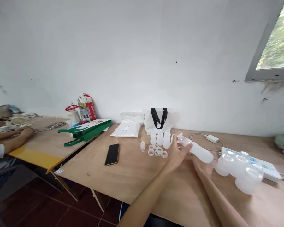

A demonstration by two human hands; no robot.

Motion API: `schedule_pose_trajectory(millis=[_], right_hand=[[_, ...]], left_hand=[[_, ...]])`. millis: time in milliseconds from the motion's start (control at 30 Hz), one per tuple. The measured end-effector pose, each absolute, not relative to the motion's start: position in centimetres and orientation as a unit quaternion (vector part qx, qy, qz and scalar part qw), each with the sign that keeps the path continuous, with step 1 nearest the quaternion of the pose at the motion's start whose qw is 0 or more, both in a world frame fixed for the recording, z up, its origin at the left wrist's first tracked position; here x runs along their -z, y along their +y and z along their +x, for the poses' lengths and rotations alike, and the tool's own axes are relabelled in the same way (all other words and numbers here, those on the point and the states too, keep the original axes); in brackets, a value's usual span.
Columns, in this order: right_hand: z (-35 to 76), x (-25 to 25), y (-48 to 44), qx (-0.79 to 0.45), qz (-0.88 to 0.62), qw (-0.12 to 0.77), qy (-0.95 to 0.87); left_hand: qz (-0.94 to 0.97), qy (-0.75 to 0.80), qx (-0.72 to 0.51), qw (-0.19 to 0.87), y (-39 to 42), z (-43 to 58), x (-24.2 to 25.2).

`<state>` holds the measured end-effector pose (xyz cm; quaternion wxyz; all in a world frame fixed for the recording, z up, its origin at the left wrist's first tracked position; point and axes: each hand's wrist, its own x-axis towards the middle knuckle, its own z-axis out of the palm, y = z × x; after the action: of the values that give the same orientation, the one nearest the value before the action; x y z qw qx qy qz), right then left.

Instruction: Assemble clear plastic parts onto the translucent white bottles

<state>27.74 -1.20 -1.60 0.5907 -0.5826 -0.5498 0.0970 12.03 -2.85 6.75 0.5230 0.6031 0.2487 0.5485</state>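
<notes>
L hand (177, 154) pinches frosted plastic btl (200, 153), R hand (201, 167) below (neck half hidden).

Left forearm (146, 198) and right forearm (217, 198) are bare; a dark blue garment (122, 211) shows low in view (just a sliver, perhaps a shirt).

Bright daylight via window (275, 41); soft shadows, bottle (201, 152) slightly blurred, wide-angle warp at edges.

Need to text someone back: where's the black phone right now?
In the head view, the black smartphone lies on the plywood table, to the left of the small translucent plastic rings and the person's left hand.
</notes>
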Motion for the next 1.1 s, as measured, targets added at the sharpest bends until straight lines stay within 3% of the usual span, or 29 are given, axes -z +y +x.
schedule_pose_trajectory(millis=[100, 167, 267, 367, 567, 667, 867, 1100], right_hand=[[26.5, 0.1, -1.6, -0.135, -0.548, 0.65, -0.509], [25.4, -1.2, -2.0, -0.236, -0.495, 0.645, -0.532], [23.6, -3.1, -3.1, -0.354, -0.453, 0.51, -0.64], [22.1, -4.3, -4.1, -0.348, -0.452, 0.416, -0.708], [21.8, -4.2, -4.4, -0.395, -0.437, 0.327, -0.739], [22.1, -3.7, -4.4, -0.324, -0.484, 0.314, -0.75], [20.0, -2.7, -4.7, -0.051, -0.522, 0.279, -0.804], [19.1, -1.6, -4.7, 0.038, -0.57, 0.213, -0.792]], left_hand=[[0.602, 0.256, -0.536, 0.534, -1.2, 7.2, -8.3], [0.627, 0.266, -0.5, 0.535, -0.4, 4.5, -8.2], [0.658, 0.278, -0.455, 0.532, 0.1, 1.6, -6.4], [0.68, 0.286, -0.443, 0.509, -0.2, 0.1, -4.3], [0.721, 0.261, -0.367, 0.527, -1.4, -1.0, -3.0], [0.738, 0.303, -0.38, 0.468, -0.9, -0.9, -2.3], [0.706, 0.457, -0.455, 0.292, 0.9, -0.2, -0.5], [0.741, 0.379, -0.441, 0.336, 0.0, -0.4, -1.2]])
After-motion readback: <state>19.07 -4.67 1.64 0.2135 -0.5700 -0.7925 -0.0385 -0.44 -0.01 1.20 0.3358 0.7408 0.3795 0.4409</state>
